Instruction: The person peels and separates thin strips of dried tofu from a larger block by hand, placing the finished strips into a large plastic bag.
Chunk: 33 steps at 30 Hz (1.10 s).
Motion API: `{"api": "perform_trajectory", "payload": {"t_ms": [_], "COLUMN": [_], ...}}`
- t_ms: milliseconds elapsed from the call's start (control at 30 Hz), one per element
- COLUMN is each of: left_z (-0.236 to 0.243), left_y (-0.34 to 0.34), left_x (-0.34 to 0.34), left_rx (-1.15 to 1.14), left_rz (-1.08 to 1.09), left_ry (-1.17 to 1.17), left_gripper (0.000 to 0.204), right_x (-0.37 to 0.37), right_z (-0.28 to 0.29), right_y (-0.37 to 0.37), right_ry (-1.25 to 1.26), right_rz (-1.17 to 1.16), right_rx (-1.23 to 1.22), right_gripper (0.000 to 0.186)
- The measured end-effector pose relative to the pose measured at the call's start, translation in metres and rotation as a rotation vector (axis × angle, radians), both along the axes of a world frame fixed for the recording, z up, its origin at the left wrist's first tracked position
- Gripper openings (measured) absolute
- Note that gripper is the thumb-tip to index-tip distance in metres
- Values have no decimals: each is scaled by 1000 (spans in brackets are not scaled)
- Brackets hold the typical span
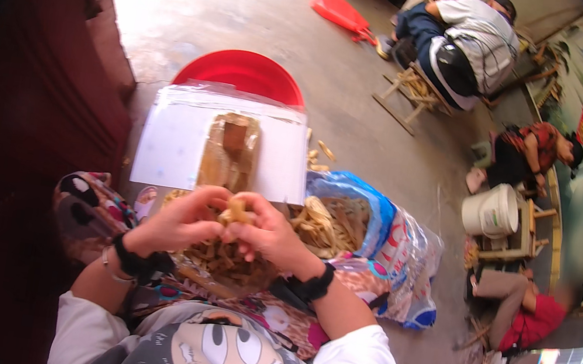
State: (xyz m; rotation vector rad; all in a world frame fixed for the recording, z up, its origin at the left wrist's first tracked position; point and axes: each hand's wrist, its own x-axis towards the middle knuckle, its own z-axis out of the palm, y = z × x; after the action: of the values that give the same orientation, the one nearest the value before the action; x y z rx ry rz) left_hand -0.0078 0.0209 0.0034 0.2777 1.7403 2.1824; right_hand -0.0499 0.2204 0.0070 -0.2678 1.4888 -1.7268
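My left hand (199,215) and my right hand (258,231) meet in front of me, fingers closed round a small pale yellow piece (236,211). Beneath them lies a heap of brown dried strips (227,270) on patterned cloth (359,285). Just beyond, a white board (281,151) rests on a red basin (240,67) and carries an oblong brown bundle (227,162) that looks wrapped in plastic. To the right, an open blue-rimmed plastic bag (405,272) holds pale and brown strips (337,226).
A dark red door (45,132) stands at left. On the concrete floor lie a red plastic object (337,13) and scattered pale strips (324,149). Several people sit along the right, including one in white (475,44) and one in red (533,320). A white bucket (489,210) stands near them.
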Motion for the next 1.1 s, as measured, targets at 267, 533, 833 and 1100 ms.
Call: {"api": "perform_trajectory", "payload": {"t_ms": [267, 533, 833, 1100], "left_z": [-2, -18, -8, -8], "left_y": [6, 12, 1, -2], "left_x": [1, 3, 0, 8], "left_rx": [-568, -735, -793, -890], "left_rz": [152, 167, 308, 136], "left_ry": [800, 598, 743, 739], "left_gripper": [21, 15, 14, 16], "right_x": [-4, 7, 2, 2], "right_z": [-20, -11, -15, -4], "right_y": [7, -3, 7, 5], "right_ry": [-455, 31, 9, -161], "right_rz": [-26, -52, 48, 40], "right_rx": [-175, 113, -33, 37], "right_gripper": [23, 32, 24, 22]}}
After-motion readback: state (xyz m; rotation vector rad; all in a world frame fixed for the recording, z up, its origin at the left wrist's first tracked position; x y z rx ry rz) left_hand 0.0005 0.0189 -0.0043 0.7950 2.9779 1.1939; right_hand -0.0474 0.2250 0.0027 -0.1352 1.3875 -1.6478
